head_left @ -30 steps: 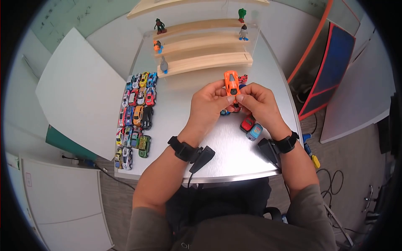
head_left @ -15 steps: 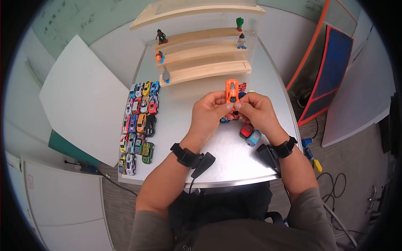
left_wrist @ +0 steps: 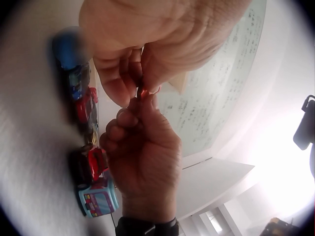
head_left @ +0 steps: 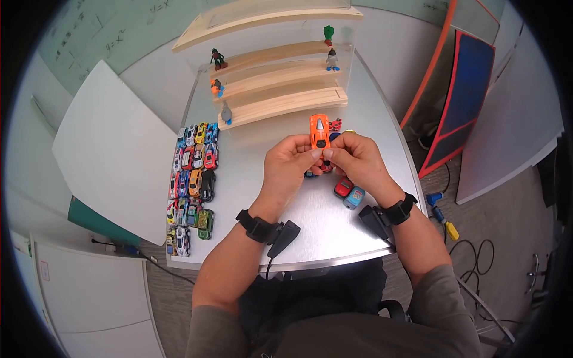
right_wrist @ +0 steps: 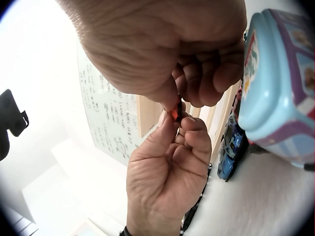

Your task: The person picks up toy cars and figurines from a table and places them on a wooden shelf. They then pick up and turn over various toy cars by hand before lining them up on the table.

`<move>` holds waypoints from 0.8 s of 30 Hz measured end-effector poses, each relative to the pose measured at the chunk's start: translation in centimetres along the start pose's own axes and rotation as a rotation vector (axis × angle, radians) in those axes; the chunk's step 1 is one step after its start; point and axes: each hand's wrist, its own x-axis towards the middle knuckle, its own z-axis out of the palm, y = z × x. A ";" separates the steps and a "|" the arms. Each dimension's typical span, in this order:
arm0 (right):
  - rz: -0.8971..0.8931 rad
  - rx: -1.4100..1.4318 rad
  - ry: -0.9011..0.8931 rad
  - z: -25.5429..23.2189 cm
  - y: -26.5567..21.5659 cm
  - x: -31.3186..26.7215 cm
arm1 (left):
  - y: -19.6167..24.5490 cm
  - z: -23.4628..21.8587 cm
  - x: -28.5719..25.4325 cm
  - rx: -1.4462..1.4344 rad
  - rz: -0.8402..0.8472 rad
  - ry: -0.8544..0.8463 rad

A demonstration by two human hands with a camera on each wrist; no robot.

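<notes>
The orange car (head_left: 320, 126) was over the bench (head_left: 310, 235), pinched at its near end by fingers of your left hand (head_left: 288, 166) and right hand (head_left: 360, 160). A red car (head_left: 343, 187) and a blue car (head_left: 354, 198) stood near your right hand; more cars (head_left: 195, 182) stood in rows at the left.

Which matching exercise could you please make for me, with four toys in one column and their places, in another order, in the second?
1. Orange car
2. Light-blue vehicle
3. Bright green figure
4. Black car

A. At the right end of a wooden step
B. Among the rows of cars
C. Pinched by the left hand and right hand
D. Beside a red car

Pairs: 1-C, 2-D, 3-A, 4-B.
</notes>
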 end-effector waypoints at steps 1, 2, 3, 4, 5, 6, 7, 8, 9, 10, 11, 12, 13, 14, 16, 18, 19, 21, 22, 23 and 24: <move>-0.004 0.001 -0.002 0.0 0.0 0.0 | -0.1 -0.1 0.0 0.000 0.000 0.000; -0.004 0.001 -0.002 0.0 0.1 0.0 | -0.1 -0.1 0.0 -0.004 0.001 -0.004; -0.020 0.006 0.003 0.0 0.3 0.1 | -0.1 -0.1 0.0 -0.008 0.003 -0.007; -0.036 0.012 0.008 0.0 0.5 0.2 | -0.1 -0.1 0.0 -0.008 0.003 -0.008; -0.036 0.012 0.008 0.1 0.8 0.2 | 0.0 0.0 -0.1 -0.018 -0.004 -0.005; -0.057 0.029 0.015 0.1 1.0 0.3 | 0.1 0.1 -0.1 -0.029 -0.011 -0.001; -0.078 0.046 0.022 0.1 1.2 0.4 | 0.1 0.1 -0.1 -0.028 -0.012 -0.001; -0.076 0.046 0.023 0.1 1.1 0.4 | 0.0 0.0 0.0 -0.026 -0.005 -0.007; -0.076 0.070 0.020 0.1 1.1 0.4 | -0.1 0.0 0.0 -0.024 0.001 -0.013; -0.073 0.094 0.018 0.2 1.1 0.3 | -0.1 0.0 0.0 -0.025 -0.004 -0.015; -0.065 0.094 0.023 0.2 1.0 0.3 | 0.1 0.0 -0.1 -0.016 -0.009 -0.005; -0.068 0.075 0.022 0.2 0.9 0.2 | 0.2 0.1 -0.1 -0.008 -0.017 0.003; -0.068 0.056 0.024 0.1 0.8 0.2 | 0.2 0.2 -0.2 -0.013 -0.029 -0.004; -0.056 0.054 0.035 0.1 0.8 0.1 | 0.2 0.2 -0.2 -0.009 -0.017 -0.002; -0.052 0.046 0.008 0.0 0.7 0.1 | 0.5 0.3 -0.4 0.000 -0.012 0.003; -0.049 0.025 0.013 0.0 0.6 0.1 | 0.3 0.2 -0.4 -0.003 -0.007 0.000; -0.059 0.005 0.011 0.0 0.5 0.1 | 0.3 0.2 -0.3 0.000 0.012 0.002; -0.052 0.002 0.016 -0.1 0.5 0.0 | 0.2 0.2 -0.2 0.003 0.009 0.000; -0.050 0.001 0.014 0.0 0.5 0.1 | 0.2 0.1 -0.2 0.008 0.011 0.004; -0.046 0.005 -0.001 0.0 0.6 0.1 | 0.2 0.1 -0.1 0.009 0.009 0.019; -0.074 -0.001 0.016 0.0 0.8 0.1 | 0.0 0.1 -0.1 -0.017 0.026 -0.003</move>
